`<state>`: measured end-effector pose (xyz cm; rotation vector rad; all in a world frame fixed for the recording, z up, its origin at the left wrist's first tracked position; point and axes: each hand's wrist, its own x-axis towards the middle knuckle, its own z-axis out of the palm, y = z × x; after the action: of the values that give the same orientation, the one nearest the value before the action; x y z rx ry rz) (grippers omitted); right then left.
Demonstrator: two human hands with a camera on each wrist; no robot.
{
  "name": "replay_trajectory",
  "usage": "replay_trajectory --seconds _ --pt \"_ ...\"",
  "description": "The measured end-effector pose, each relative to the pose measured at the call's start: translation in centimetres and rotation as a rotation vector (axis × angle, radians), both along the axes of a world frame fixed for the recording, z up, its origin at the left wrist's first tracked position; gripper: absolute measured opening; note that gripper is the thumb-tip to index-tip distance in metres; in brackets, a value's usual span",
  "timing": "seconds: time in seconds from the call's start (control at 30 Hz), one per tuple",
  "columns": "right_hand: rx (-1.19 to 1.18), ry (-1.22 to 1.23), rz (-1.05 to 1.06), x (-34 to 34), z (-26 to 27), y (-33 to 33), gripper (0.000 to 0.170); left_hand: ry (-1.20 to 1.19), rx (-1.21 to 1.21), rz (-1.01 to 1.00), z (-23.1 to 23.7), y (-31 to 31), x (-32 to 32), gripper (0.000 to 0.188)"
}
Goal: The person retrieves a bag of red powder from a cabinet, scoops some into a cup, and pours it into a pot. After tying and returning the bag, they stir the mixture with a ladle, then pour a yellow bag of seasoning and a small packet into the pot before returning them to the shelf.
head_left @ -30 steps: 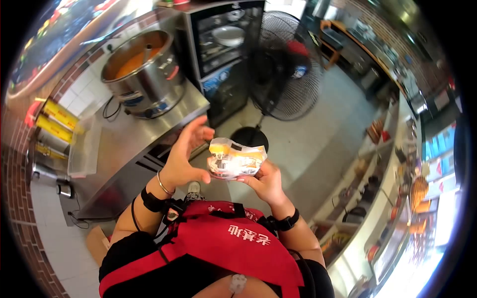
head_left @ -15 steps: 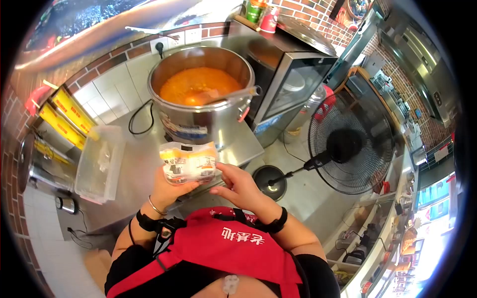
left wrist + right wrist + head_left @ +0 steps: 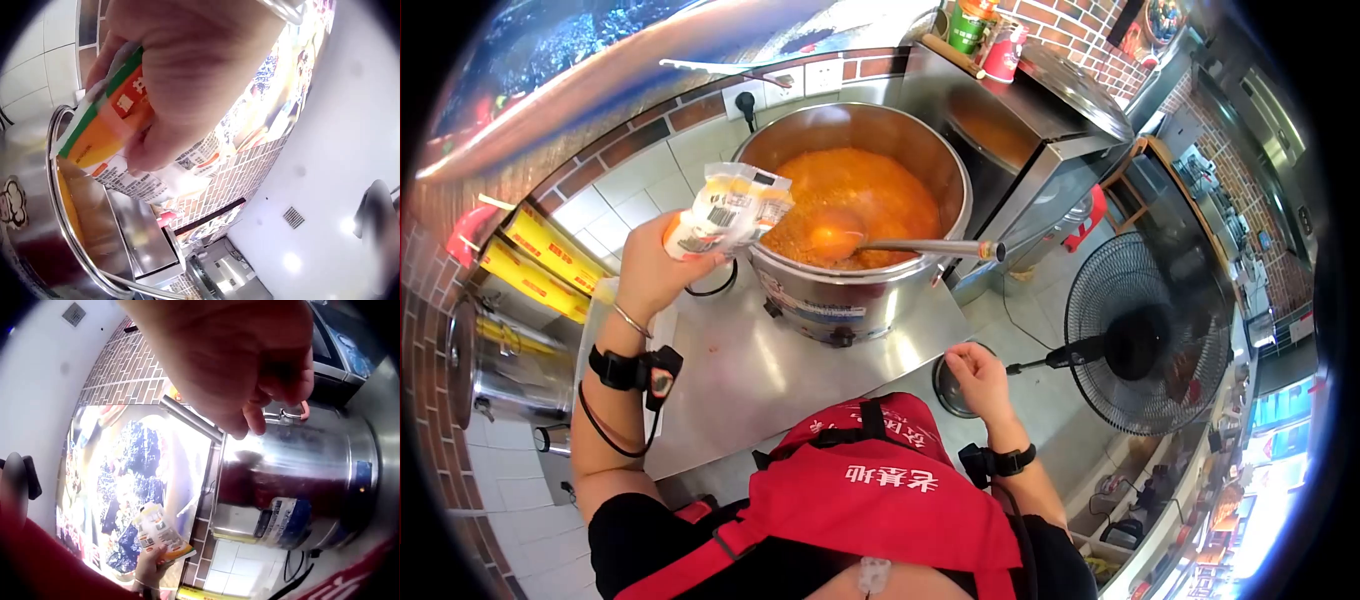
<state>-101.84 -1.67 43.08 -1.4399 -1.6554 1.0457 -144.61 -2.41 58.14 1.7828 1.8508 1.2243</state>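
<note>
My left hand [image 3: 655, 265] grips a printed plastic packet [image 3: 735, 205], tilted at the left rim of a large steel pot [image 3: 830, 300]. Orange-red liquid [image 3: 880, 190] fills part of the pot, and a ladle [image 3: 920, 246] rests in it, handle over the right rim. In the left wrist view, thumb and fingers pinch the packet [image 3: 119, 125], whose far end overlaps the pot rim. My right hand [image 3: 980, 380], fingers curled and nothing visible in them, is apart from the pot, to its lower right. The right wrist view shows this hand [image 3: 237, 356] before the pot's side [image 3: 294, 462].
The pot stands on a steel counter [image 3: 750, 390] against a tiled wall. Right of it is a steel cabinet [image 3: 1050, 150] with cans and a lid on top. A standing fan [image 3: 1135, 340] is at the right. Yellow packs [image 3: 540, 260] and another steel pot [image 3: 520, 355] are at the left.
The packet went from both hands to the left hand and moved up and left to the pot. My right hand came away from it, down and right. The view turned toward the pot.
</note>
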Motion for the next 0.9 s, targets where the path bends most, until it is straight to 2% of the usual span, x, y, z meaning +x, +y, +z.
replay_trajectory --seconds 0.1,0.4,0.47,0.6,0.73,0.9 --pt "-0.012 0.012 0.006 0.0 -0.2 2.2 0.015 0.207 -0.091 0.032 1.3 2.4 -0.4 0.045" --pt "0.035 0.044 0.0 1.5 1.6 8.4 0.014 0.52 -0.176 0.082 4.6 9.3 1.5 0.042" --pt "0.069 -0.088 -0.002 2.1 0.9 9.2 0.014 0.55 -0.194 0.081 5.3 11.2 2.3 0.042" --pt "0.035 -0.104 -0.005 3.4 -0.9 10.1 0.015 0.571 -0.232 0.014 5.8 15.1 4.1 0.042" --pt "-0.015 -0.176 0.015 3.6 -1.5 10.9 0.015 0.713 -0.14 -0.022 6.0 18.9 5.9 0.038" --pt "0.0 -0.192 0.037 3.6 -2.3 12.2 0.017 0.741 -0.153 0.084 6.1 21.0 4.7 0.038"
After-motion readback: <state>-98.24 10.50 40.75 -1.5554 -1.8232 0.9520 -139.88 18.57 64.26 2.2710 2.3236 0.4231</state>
